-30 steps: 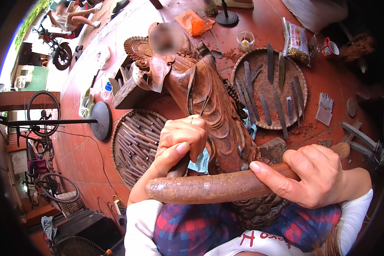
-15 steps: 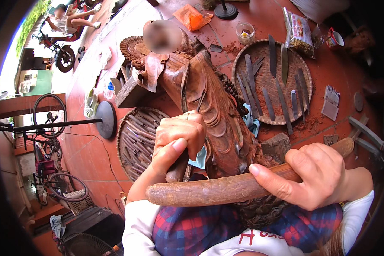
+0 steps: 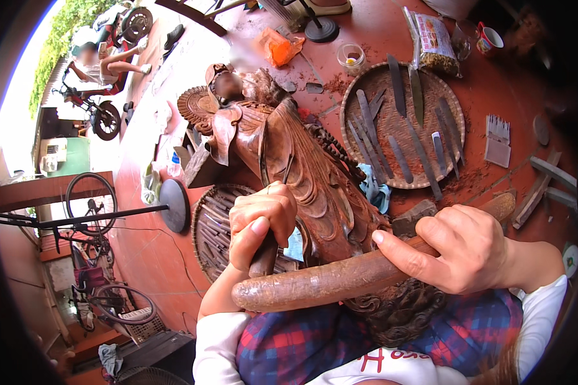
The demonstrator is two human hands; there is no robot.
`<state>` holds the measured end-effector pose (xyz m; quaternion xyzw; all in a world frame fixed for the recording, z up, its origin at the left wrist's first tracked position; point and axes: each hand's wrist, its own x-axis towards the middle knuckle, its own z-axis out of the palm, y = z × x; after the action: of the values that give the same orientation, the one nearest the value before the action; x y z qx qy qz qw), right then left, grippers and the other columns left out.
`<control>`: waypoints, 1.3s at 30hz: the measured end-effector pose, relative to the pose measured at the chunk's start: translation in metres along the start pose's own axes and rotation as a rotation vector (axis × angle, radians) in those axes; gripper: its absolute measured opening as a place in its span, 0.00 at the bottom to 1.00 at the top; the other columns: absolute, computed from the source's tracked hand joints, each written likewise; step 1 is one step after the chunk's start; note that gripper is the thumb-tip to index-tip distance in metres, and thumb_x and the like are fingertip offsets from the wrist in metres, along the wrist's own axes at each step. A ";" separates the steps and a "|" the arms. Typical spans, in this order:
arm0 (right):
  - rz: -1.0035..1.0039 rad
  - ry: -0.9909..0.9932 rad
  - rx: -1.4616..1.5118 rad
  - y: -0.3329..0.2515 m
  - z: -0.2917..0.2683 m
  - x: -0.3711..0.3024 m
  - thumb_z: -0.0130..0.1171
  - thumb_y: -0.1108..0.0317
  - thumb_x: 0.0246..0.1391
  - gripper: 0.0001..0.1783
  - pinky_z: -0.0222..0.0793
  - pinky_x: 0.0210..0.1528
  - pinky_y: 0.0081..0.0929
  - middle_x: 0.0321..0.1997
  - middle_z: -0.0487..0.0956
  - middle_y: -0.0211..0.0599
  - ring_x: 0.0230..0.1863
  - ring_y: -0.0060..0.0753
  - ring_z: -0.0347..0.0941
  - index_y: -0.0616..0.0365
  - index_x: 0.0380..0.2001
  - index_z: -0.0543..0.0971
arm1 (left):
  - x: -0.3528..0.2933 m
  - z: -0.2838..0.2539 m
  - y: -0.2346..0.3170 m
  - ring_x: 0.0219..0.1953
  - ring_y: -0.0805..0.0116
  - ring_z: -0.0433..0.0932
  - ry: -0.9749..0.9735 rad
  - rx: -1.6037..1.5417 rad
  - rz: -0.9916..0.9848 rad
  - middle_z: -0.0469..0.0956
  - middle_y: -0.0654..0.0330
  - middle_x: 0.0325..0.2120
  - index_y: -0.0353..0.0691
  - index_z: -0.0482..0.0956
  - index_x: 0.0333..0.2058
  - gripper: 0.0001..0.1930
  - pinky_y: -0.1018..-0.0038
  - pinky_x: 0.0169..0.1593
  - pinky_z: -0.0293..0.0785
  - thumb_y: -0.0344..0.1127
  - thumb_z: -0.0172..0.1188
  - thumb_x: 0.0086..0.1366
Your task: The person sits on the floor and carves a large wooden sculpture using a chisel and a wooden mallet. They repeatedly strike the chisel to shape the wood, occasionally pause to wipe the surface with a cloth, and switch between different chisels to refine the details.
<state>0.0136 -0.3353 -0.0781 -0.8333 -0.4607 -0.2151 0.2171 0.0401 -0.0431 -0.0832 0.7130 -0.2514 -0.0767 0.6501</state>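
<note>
A carved brown wooden statue (image 3: 331,192) in flowing robes lies in front of me, its lower end near my lap. My left hand (image 3: 263,221) is closed around a chisel with a dark wooden handle (image 3: 263,262), the thin blade pointing away along the statue's robe. My right hand (image 3: 464,251) grips a long, slightly curved wooden mallet (image 3: 308,285), with its thumb stretched along it. The mallet's left end lies right by the butt of the chisel handle; I cannot tell whether they touch.
At right lies a round woven tray (image 3: 401,176) of flat blades; at left, a basket (image 3: 202,247) of wooden-handled tools. A light-blue cloth (image 3: 374,189) lies beside the statue. Wooden pieces (image 3: 542,186) lie far right. A black stand base (image 3: 173,205), bicycle (image 3: 99,237) and seated person (image 3: 103,64) are leftward.
The view has shifted, showing more at the far left. The mallet is tilted slightly more, its right end higher. Both hands keep their grips.
</note>
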 end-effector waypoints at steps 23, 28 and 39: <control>0.069 0.012 0.081 0.007 0.013 -0.022 0.58 0.64 0.42 0.23 0.61 0.19 0.17 0.21 0.64 0.22 0.18 0.19 0.60 0.45 0.47 0.78 | 0.004 0.012 -0.003 0.19 0.64 0.68 0.034 0.134 -0.035 0.70 0.58 0.13 0.39 0.69 0.13 0.24 0.71 0.32 0.63 0.48 0.44 0.64; -0.055 0.075 0.140 0.017 0.014 -0.025 0.61 0.67 0.39 0.23 0.66 0.20 0.21 0.24 0.66 0.26 0.21 0.24 0.66 0.51 0.44 0.79 | 0.004 0.015 -0.005 0.20 0.64 0.69 0.060 0.116 -0.041 0.71 0.58 0.13 0.40 0.70 0.13 0.25 0.70 0.32 0.63 0.49 0.44 0.64; 0.011 0.003 0.137 0.017 0.021 -0.029 0.61 0.67 0.40 0.21 0.64 0.19 0.21 0.23 0.66 0.25 0.20 0.23 0.66 0.53 0.43 0.77 | 0.000 0.020 -0.014 0.20 0.63 0.69 0.088 0.170 0.014 0.71 0.59 0.14 0.40 0.69 0.13 0.26 0.70 0.34 0.62 0.50 0.43 0.66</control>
<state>0.0171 -0.3516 -0.1140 -0.8188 -0.4694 -0.1830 0.2752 0.0351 -0.0611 -0.0991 0.7665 -0.2331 -0.0192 0.5981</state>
